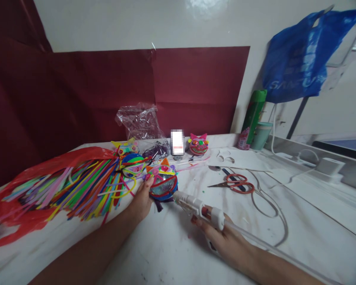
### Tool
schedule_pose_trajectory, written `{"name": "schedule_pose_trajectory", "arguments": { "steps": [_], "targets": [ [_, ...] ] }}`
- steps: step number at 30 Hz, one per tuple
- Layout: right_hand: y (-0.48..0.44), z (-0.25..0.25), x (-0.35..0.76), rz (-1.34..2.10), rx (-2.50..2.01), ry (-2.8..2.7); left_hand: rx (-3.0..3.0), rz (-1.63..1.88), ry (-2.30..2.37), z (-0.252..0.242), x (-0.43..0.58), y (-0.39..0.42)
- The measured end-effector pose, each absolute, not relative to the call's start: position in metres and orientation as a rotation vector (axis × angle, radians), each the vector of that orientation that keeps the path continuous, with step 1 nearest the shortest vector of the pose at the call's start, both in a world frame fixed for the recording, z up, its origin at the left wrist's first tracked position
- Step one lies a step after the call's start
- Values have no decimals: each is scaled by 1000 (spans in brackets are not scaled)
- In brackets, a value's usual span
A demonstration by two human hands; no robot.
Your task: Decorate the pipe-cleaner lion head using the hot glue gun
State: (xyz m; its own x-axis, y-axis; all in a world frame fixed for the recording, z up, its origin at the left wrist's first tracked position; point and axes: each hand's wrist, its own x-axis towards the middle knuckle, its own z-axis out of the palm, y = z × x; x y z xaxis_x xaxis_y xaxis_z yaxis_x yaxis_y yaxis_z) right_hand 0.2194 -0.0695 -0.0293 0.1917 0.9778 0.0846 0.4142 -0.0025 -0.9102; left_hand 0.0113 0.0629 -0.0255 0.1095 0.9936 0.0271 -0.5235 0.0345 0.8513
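My left hand is closed around a round craft ball wound with coloured pipe cleaners, with orange ears and a red band. It holds the ball just above the white table. My right hand grips a white hot glue gun. The gun's nozzle touches the ball's right side. A clear glue stick sticks out behind the gun toward the lower right.
A pile of coloured pipe cleaners on red plastic lies left. Other finished balls and a pink one sit behind. Red scissors and a white cable lie to the right; a green can and a cup stand at the back.
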Motion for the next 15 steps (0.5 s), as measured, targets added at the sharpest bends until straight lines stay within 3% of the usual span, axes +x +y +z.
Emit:
{"name": "schedule_pose_trajectory", "arguments": {
  "steps": [15],
  "targets": [
    [-66, -25, 221, 828, -1488, -1422, 843, 1312, 729, -30, 10, 68]
  ]
}}
